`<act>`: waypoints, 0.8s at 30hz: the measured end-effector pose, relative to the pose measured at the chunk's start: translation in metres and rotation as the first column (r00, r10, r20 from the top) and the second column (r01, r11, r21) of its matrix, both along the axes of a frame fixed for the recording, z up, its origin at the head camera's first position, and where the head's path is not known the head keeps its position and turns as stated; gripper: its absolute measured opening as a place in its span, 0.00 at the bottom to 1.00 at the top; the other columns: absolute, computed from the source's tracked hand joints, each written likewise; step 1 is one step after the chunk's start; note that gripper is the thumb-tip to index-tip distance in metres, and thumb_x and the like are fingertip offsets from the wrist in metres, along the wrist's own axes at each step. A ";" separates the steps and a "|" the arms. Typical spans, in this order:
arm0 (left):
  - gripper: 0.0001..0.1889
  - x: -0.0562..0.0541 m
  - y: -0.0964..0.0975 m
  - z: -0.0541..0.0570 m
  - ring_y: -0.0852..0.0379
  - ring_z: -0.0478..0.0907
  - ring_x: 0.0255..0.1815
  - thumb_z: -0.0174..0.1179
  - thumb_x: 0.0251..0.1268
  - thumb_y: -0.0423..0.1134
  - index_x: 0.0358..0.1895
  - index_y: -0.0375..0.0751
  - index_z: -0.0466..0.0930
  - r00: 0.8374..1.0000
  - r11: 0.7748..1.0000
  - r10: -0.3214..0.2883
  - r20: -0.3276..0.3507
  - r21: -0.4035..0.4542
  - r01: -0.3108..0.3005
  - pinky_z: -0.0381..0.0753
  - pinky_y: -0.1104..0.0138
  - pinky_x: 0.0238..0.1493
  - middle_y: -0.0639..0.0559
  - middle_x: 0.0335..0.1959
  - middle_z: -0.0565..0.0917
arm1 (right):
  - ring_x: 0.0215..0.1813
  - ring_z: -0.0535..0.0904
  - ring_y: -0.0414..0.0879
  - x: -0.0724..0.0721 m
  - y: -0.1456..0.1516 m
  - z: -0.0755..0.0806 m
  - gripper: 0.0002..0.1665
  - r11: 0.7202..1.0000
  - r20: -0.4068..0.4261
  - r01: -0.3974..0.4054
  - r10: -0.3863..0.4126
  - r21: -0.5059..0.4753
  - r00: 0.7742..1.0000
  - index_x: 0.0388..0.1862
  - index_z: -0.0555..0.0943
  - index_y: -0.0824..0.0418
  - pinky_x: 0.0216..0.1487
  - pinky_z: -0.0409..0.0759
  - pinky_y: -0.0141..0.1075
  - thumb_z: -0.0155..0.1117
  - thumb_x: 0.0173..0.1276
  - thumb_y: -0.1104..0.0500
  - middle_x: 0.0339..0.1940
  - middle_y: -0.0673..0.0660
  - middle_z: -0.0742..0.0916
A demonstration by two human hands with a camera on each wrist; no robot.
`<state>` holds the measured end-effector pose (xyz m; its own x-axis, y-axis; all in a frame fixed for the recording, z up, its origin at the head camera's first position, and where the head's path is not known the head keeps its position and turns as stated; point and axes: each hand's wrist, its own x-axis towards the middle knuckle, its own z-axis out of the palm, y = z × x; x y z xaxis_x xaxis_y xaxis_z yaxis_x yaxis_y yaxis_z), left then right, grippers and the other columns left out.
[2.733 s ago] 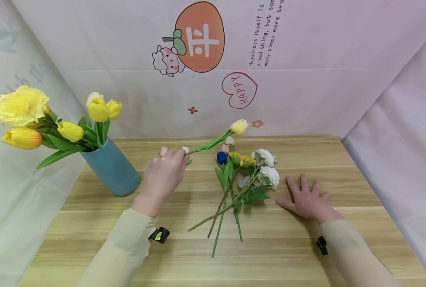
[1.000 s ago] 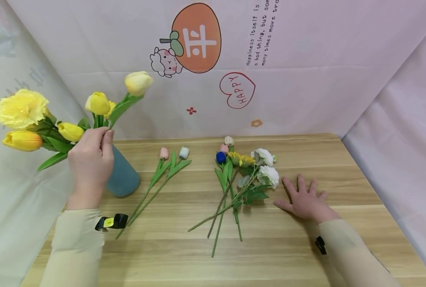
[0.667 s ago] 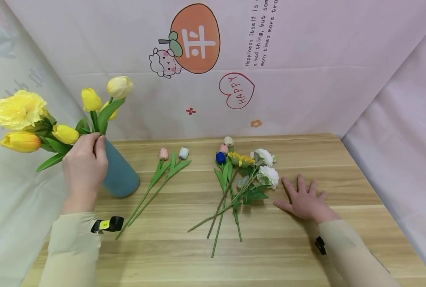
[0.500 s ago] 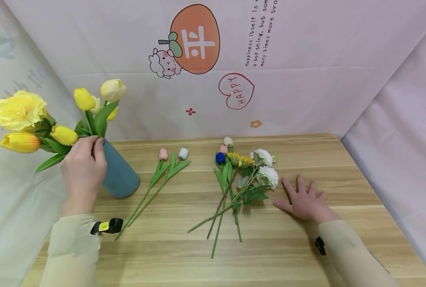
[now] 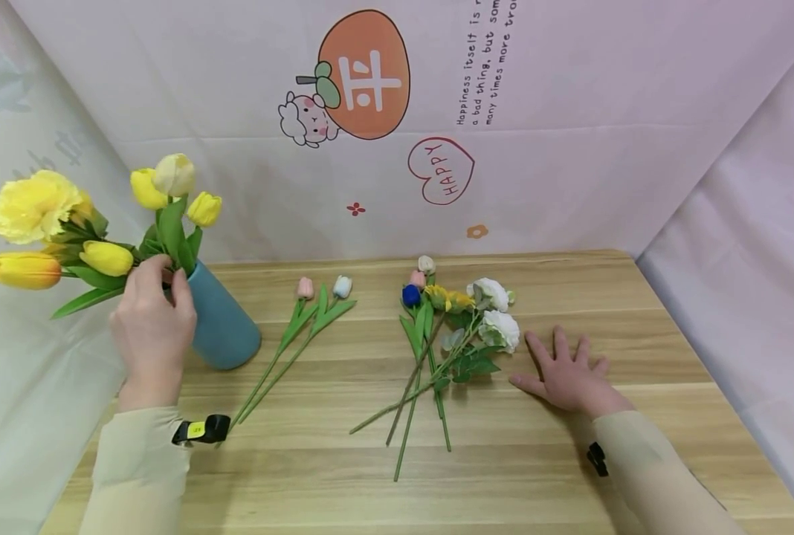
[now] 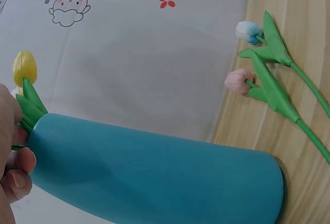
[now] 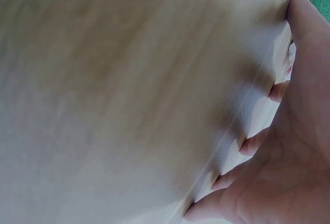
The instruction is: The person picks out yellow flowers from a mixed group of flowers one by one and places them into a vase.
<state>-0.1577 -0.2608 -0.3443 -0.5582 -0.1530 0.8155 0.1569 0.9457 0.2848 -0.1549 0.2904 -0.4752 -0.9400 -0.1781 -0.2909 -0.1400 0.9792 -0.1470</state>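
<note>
At the mouth of a tilted-looking blue vase [image 5: 226, 319], my left hand [image 5: 152, 327] pinches a green tulip stem [image 6: 18, 147] between curled fingers and thumb. The fingers hide which bloom that stem carries. Above the hand stand a cream tulip [image 5: 174, 174] and yellow tulips [image 5: 204, 209]. To the left lean a ruffled yellow flower [image 5: 34, 206], an orange-tipped tulip [image 5: 24, 270] and another yellow tulip [image 5: 106, 258]. My right hand [image 5: 567, 375] rests on the table with fingers spread, holding nothing, beside white flowers [image 5: 500, 330].
Right of the vase lie a pink tulip [image 5: 305, 287] and a pale blue tulip [image 5: 342, 286]. Mid-table is a crossed pile with a blue tulip [image 5: 411, 295], sunflower [image 5: 456, 300] and white flowers. A printed cloth [image 5: 557, 186] hangs behind the wooden table [image 5: 303, 475].
My left hand carried the cream tulip from mid-table to the vase and lowered it. Its bloom has shifted left among the yellow tulips, and the leftmost blooms moved slightly left. The right hand stays put.
</note>
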 end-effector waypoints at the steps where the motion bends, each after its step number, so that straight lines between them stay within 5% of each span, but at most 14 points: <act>1: 0.13 0.001 0.000 -0.001 0.28 0.80 0.36 0.53 0.78 0.36 0.48 0.25 0.80 1.000 1.000 0.007 -0.004 -0.007 -0.007 0.76 0.36 0.32 0.28 0.39 0.81 | 0.71 0.41 0.92 0.000 0.000 0.000 0.59 1.000 -0.003 0.000 0.000 -0.001 1.000 0.84 0.49 0.55 0.55 0.47 0.88 0.45 0.69 0.20 0.79 0.82 0.48; 6: 0.15 0.005 0.002 -0.005 0.28 0.78 0.36 0.52 0.78 0.36 0.46 0.24 0.81 0.998 0.998 0.055 0.003 -0.012 -0.055 0.75 0.36 0.29 0.28 0.41 0.79 | 0.71 0.41 0.92 0.000 0.000 -0.001 0.59 1.000 -0.003 0.000 0.000 -0.002 1.000 0.84 0.49 0.55 0.55 0.47 0.89 0.44 0.69 0.20 0.79 0.82 0.48; 12: 0.15 0.010 0.008 -0.013 0.29 0.77 0.37 0.52 0.79 0.39 0.46 0.25 0.76 0.997 0.993 0.079 0.010 0.092 -0.079 0.75 0.39 0.34 0.29 0.40 0.78 | 0.71 0.41 0.92 0.000 -0.001 -0.001 0.60 1.000 -0.005 0.002 -0.002 -0.001 1.000 0.84 0.49 0.55 0.55 0.47 0.89 0.44 0.68 0.19 0.79 0.82 0.48; 18: 0.13 0.009 0.021 -0.027 0.33 0.78 0.30 0.54 0.74 0.37 0.41 0.27 0.80 0.998 1.000 -0.010 -0.063 -0.025 0.008 0.74 0.43 0.22 0.32 0.37 0.80 | 0.71 0.42 0.92 0.000 0.001 -0.004 0.59 1.000 -0.007 0.008 -0.008 -0.011 1.000 0.85 0.48 0.53 0.55 0.47 0.89 0.45 0.69 0.19 0.79 0.82 0.48; 24: 0.09 0.005 0.055 -0.041 0.42 0.75 0.16 0.58 0.68 0.32 0.43 0.30 0.83 0.986 0.973 -0.164 0.020 -0.164 0.165 0.67 0.53 0.07 0.35 0.36 0.82 | 0.71 0.41 0.92 -0.001 0.001 -0.003 0.59 1.000 0.001 0.009 -0.009 -0.011 1.000 0.85 0.47 0.54 0.56 0.46 0.89 0.46 0.69 0.20 0.79 0.81 0.47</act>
<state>-0.1526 -0.2059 -0.3848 -0.5694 0.0768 0.8185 0.3126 0.9411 0.1291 -0.1564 0.2909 -0.4787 -0.9413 -0.1727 -0.2902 -0.1310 0.9788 -0.1577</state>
